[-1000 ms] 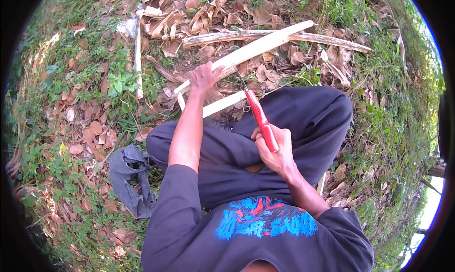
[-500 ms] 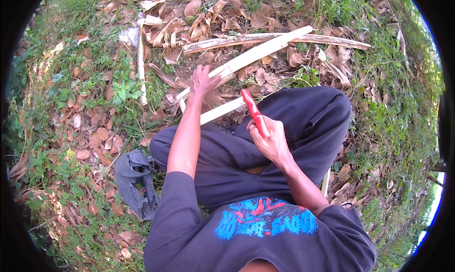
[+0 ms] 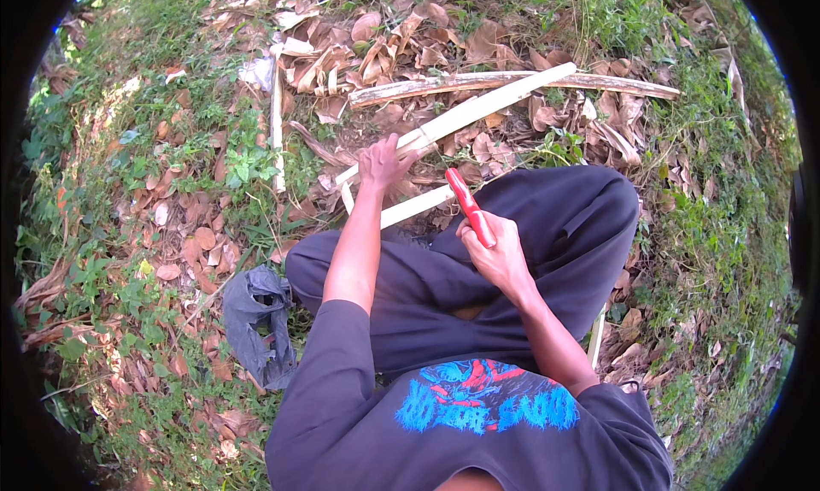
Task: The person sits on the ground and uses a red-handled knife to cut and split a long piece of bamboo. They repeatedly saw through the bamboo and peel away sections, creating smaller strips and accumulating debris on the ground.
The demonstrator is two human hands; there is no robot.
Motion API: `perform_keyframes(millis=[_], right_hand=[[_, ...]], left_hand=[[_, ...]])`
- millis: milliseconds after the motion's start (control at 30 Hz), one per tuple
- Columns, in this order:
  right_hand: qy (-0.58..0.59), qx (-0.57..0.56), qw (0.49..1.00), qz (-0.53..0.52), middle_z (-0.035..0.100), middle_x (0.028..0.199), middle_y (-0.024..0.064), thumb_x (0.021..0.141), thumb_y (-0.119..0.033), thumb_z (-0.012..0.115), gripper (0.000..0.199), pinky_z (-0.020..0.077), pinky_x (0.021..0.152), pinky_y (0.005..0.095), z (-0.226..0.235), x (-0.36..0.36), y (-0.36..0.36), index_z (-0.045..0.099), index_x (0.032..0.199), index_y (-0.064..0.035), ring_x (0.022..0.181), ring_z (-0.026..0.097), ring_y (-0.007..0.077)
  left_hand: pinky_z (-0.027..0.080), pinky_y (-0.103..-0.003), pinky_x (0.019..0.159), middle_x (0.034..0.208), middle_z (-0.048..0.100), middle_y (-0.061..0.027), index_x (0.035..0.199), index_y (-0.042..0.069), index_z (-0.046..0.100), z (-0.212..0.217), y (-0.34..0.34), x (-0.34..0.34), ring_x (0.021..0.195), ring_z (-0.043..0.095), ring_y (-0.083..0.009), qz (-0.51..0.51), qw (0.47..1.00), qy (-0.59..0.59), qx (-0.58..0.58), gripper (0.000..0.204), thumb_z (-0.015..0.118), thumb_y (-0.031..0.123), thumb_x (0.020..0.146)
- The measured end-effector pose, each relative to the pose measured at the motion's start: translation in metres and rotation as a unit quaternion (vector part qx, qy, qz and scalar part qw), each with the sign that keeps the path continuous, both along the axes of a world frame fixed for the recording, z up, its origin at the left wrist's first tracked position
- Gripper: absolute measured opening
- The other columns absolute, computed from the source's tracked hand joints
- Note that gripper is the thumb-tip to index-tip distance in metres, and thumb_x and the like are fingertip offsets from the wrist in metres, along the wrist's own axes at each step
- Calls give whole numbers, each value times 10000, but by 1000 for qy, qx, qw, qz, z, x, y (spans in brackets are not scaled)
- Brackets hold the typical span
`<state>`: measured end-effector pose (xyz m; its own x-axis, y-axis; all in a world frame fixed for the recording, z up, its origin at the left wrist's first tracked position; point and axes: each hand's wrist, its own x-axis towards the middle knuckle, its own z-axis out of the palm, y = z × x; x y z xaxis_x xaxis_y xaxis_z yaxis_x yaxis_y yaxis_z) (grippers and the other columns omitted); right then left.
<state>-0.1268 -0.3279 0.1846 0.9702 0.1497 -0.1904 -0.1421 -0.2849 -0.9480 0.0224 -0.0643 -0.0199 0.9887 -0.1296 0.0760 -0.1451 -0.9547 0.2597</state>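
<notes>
My left hand is closed around the near left end of a long pale wooden strip, which slants away to the far right. A thin tie or band seems to cross the strip just beyond my fingers. In my right hand is a red-handled tool, held above my crossed legs with its handle pointing toward the strip. Its working end is too thin or blurred to make out. A second pale strip lies nearer to me, partly behind my leg, and a short pale piece stands by the left ends.
Beyond the strip lies a rough, bark-edged stick. A narrow upright stick and a whitish scrap are at the far left. A dark plastic bag rests beside my left knee. Dry leaves and grass cover the ground.
The view has shifted slightly, so everything appears a little lower and further right. Both hands keep their holds, with little visible movement relative to the strips.
</notes>
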Motion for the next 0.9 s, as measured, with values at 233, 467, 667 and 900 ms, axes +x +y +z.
perform_keyframes(millis=[233,467,667,900], right_hand=[[32,1,999,14,537,611,54,867,-85,556,156,417,535,302,-7,18,-9,636,830,44,533,483,120],[-12,-48,999,-1,555,637,250,859,-73,590,155,464,563,430,1,24,7,575,771,53,589,582,435],[-5,-36,999,17,573,641,251,835,-71,588,129,489,581,440,2,-1,14,592,777,44,623,612,447],[8,21,999,-30,535,568,192,851,-77,593,162,459,540,366,-6,-12,-1,597,758,56,477,550,222]], left_hand=[[517,-455,530,675,647,-125,1003,98,582,-15,-2,5,604,670,-301,-15,989,-144,23,449,720,504,871],[530,-467,531,718,684,-147,863,84,566,-6,-4,0,632,689,-359,-16,985,-174,-1,451,566,520,977],[546,-464,549,735,693,-168,875,68,561,0,-4,0,657,701,-352,-6,997,-74,18,466,539,518,995],[543,-491,605,823,699,-193,915,67,570,2,-2,4,729,710,-363,-15,998,-4,60,552,444,596,1007]])
